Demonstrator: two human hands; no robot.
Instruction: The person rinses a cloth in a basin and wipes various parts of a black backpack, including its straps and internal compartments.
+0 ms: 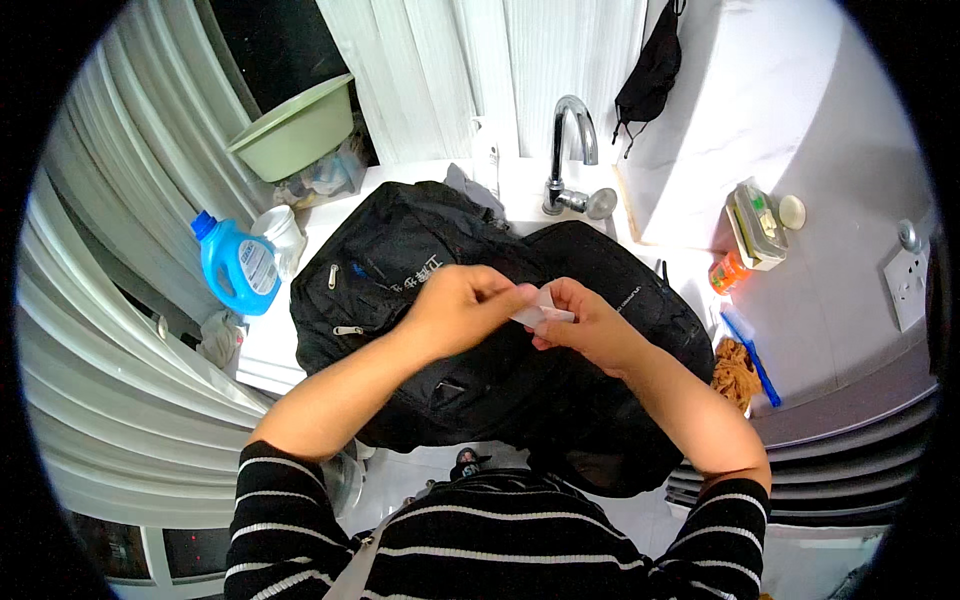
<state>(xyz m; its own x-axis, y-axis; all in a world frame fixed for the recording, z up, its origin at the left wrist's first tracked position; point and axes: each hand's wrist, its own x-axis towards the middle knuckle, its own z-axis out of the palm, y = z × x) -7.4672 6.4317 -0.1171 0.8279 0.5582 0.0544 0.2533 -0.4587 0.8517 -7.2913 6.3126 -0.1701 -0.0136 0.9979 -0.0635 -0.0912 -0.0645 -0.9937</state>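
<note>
Between my two hands is a small piece of white paper or thin wrapping [543, 311], partly covered by my fingers. My left hand [465, 305] pinches its left side between thumb and forefinger. From the right, my right hand [590, 325] is closed on the same white piece. Both hands are above a large black backpack [400, 235] with silver zip pulls and white lettering, spread over the white counter. A padded black part [590, 260] of it extends to the right, under my right hand.
A chrome tap [572, 140] rises behind the backpack. To the left stand a blue detergent bottle [238, 268], a white tub [280, 233] and a green basin [297, 130]. A blue-handled brush [760, 370], brown cloth [736, 378] and orange container [728, 272] lie at right. A black mask [652, 75] hangs above.
</note>
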